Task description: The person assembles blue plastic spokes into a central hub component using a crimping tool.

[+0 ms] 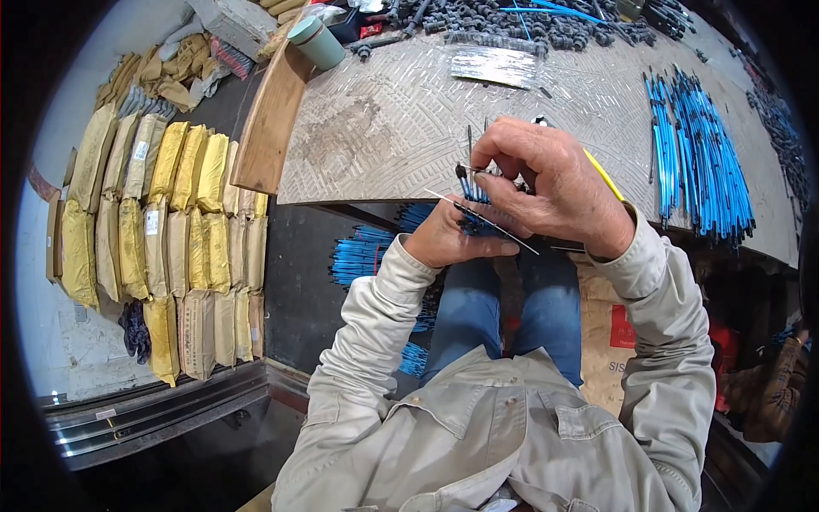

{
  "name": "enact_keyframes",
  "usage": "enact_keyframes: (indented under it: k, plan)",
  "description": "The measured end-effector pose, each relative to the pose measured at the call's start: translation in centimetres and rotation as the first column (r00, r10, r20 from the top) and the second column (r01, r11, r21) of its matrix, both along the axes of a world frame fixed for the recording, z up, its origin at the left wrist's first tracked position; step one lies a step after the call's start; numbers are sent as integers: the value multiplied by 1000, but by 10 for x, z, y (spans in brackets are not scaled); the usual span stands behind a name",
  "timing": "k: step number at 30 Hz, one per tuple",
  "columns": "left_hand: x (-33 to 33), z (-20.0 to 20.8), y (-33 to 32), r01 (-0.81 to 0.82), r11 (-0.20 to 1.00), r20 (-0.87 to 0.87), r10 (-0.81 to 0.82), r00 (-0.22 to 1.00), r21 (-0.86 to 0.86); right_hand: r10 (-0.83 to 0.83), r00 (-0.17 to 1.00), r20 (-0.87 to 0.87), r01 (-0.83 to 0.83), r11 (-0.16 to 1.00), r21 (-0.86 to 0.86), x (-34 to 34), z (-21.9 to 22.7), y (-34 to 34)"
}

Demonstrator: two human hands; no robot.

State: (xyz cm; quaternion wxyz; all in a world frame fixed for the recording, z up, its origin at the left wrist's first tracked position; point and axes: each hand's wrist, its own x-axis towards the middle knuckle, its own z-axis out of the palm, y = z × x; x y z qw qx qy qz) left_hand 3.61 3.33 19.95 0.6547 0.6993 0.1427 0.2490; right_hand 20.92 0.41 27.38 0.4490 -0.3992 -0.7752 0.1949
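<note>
My left hand (452, 235) is closed round a bundle of blue rods with black ends (478, 224), held just off the table's front edge above my lap. A thin silvery rod (522, 245) lies slantwise across that hand and the bundle. Over the bundle's black tips, my right hand (550, 175) is closed with thumb and forefinger pinched together. What sits in that pinch is too small to make out. Beside the right wrist, a yellow strip (604, 175) rests on the table.
The worktable (392, 162) carries blue rods (704, 154) at right, a clear plastic packet (495, 64) and black fittings (512, 21) behind. A green cup (316, 43) stands by the wooden board (271, 128). More blue bundles (357, 256) lie below; wrapped packages (175, 247) are stacked left.
</note>
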Motion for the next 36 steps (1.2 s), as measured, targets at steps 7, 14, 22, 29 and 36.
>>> enact_keyframes:
  k: [7, 14, 22, 29, 36]
  plan:
    - [1, 4, 1, 9, 1000, 30, -8, 1000, -29, 7, 998, 68, -8, 1000, 25, 2, 5, 3]
    - [3, 5, 3, 1, 1000, 82, -2, 997, 18, 27, 996, 86, -33, 997, 66, 4, 2, 10]
    - [-1, -5, -3, -53, 992, -94, 42, 995, -115, -73, 997, 10, 73, 996, 42, -3, -2, -2]
    - [5, -4, 2, 21, 999, -23, -20, 1000, 44, -66, 965, 253, 52, 997, 62, 0, 17, 7]
    - [16, 4, 5, 73, 996, 103, -68, 992, -47, -269, 936, -226, 200, 937, -288, 43, -19, -12]
